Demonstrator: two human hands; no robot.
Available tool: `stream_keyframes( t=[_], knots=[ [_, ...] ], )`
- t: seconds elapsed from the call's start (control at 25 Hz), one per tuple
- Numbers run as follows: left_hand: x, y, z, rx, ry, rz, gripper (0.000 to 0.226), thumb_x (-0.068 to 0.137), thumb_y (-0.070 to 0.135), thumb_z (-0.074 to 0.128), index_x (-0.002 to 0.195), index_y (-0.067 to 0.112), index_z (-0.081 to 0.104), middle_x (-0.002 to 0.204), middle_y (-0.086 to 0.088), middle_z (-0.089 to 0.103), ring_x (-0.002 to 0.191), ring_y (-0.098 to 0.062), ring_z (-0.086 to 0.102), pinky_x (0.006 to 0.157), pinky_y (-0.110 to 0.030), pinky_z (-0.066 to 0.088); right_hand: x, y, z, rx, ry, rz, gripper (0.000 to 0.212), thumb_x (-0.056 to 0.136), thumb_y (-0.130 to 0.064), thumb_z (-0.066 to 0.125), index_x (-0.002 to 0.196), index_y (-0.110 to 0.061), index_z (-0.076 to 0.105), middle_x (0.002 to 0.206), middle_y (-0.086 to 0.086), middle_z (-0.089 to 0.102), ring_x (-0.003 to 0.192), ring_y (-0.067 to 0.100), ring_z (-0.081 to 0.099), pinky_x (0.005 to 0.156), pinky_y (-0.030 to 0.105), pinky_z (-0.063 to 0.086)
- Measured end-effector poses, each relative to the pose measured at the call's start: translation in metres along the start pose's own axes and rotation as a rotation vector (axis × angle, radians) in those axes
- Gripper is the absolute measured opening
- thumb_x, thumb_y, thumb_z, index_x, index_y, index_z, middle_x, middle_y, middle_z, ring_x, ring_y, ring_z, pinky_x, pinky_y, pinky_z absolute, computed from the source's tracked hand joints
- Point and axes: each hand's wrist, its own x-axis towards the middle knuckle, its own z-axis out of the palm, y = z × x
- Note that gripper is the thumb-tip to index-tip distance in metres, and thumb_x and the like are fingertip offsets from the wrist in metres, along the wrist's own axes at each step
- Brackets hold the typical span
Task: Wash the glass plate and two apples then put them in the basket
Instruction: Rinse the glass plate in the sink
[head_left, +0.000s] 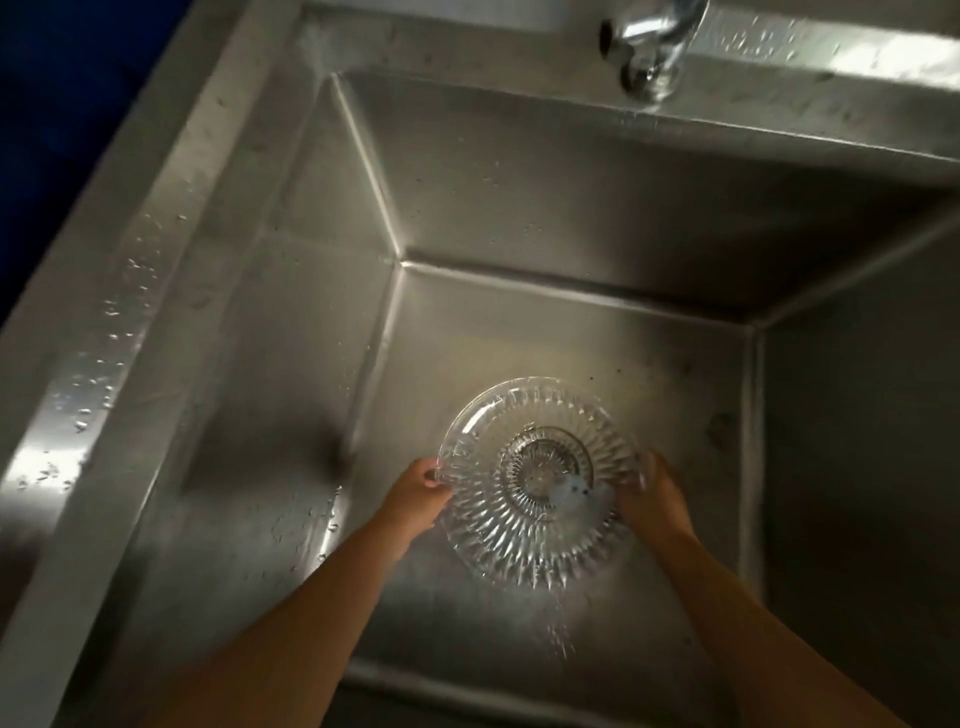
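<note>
Glass plate (540, 483), clear with cut ribs, is held low inside a steel sink (519, 197), above the drain. Left hand (418, 493) grips its left rim, fingers pinched on the edge. Right hand (652, 491) grips the right rim, fingers closed on it. Chrome tap (652, 47) sits at the far rim. Droplets speckle the sink's left ledge.

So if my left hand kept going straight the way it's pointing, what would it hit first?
The left hand points up and right, already gripping the rim of the glass plate, so the plate is first. Beyond it, probably the sink floor, though depth is unclear.
</note>
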Motion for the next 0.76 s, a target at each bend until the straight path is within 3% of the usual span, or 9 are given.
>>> stream_keyframes(
  t=[0.12,0.24,0.28,0.36,0.44,0.56,0.68,0.76],
  knots=[
    [0.007,-0.006,0.005,-0.025,-0.003,0.005,0.041,0.086,-0.005,0.042,0.122,0.015,0.045,0.097,-0.006,0.055,0.084,-0.018,0.055,0.067,-0.030,0.049,0.006,0.003,0.003,0.026,-0.046,0.057,0.028,0.084,-0.008,0.056,0.110,0.003,0.057,0.108,0.022,0.067,0.095,0.032,0.065,0.072,0.027,0.046],
    [-0.007,0.001,-0.002,-0.046,0.004,0.030,0.040,0.085,-0.010,0.039,0.115,0.018,0.045,0.098,-0.007,0.054,0.085,-0.019,0.056,0.066,-0.029,0.048,0.000,-0.003,-0.009,0.146,-0.057,0.092,0.017,0.082,-0.002,0.056,0.097,0.003,0.059,0.092,0.024,0.067,0.080,0.027,0.063,0.068,0.029,0.049],
    [-0.014,0.006,-0.007,-0.059,0.013,0.052,0.039,0.086,-0.011,0.038,0.111,0.019,0.045,0.098,-0.008,0.054,0.081,-0.018,0.055,0.064,-0.028,0.047,-0.004,-0.008,-0.015,0.177,-0.040,0.082,0.015,0.081,-0.001,0.057,0.095,0.002,0.058,0.089,0.024,0.066,0.072,0.023,0.060,0.060,0.022,0.048],
    [-0.026,0.020,-0.018,-0.103,0.023,0.086,0.040,0.086,-0.011,0.038,0.108,0.022,0.045,0.096,-0.008,0.057,0.076,-0.016,0.056,0.061,-0.026,0.045,-0.008,-0.019,-0.027,0.201,-0.031,0.043,0.021,0.081,-0.001,0.061,0.101,-0.007,0.059,0.088,0.015,0.065,0.060,0.016,0.055,0.039,0.012,0.043],
    [-0.043,0.037,-0.034,-0.176,-0.023,0.100,0.040,0.088,-0.009,0.042,0.109,0.025,0.044,0.097,-0.009,0.062,0.080,-0.020,0.062,0.061,-0.026,0.045,-0.008,-0.037,-0.043,0.268,-0.033,0.029,0.035,0.079,0.005,0.059,0.109,-0.012,0.059,0.090,0.008,0.062,0.054,0.013,0.054,0.033,0.012,0.042],
    [-0.069,0.058,-0.057,-0.257,-0.115,0.151,0.037,0.089,-0.001,0.048,0.110,0.029,0.043,0.101,-0.009,0.069,0.084,-0.024,0.069,0.065,-0.029,0.051,-0.016,-0.074,-0.072,0.363,-0.060,0.029,0.040,0.080,0.005,0.048,0.111,-0.019,0.059,0.087,0.007,0.064,0.056,0.019,0.055,0.050,0.027,0.048],
    [-0.097,0.073,-0.082,-0.358,-0.110,0.260,0.035,0.088,0.004,0.053,0.108,0.032,0.047,0.102,-0.012,0.070,0.087,-0.028,0.071,0.067,-0.038,0.056,-0.032,-0.115,-0.110,0.463,-0.097,-0.031,0.031,0.082,0.003,0.050,0.100,-0.018,0.064,0.075,0.004,0.066,0.061,0.021,0.058,0.061,0.035,0.049],
    [-0.114,0.079,-0.098,-0.442,-0.086,0.319,0.033,0.087,0.006,0.054,0.108,0.031,0.049,0.101,-0.013,0.071,0.087,-0.030,0.072,0.069,-0.040,0.056,-0.041,-0.148,-0.139,0.522,-0.053,-0.129,0.027,0.085,-0.002,0.054,0.108,-0.011,0.064,0.091,0.010,0.068,0.081,0.025,0.062,0.075,0.038,0.050]
  ],
)
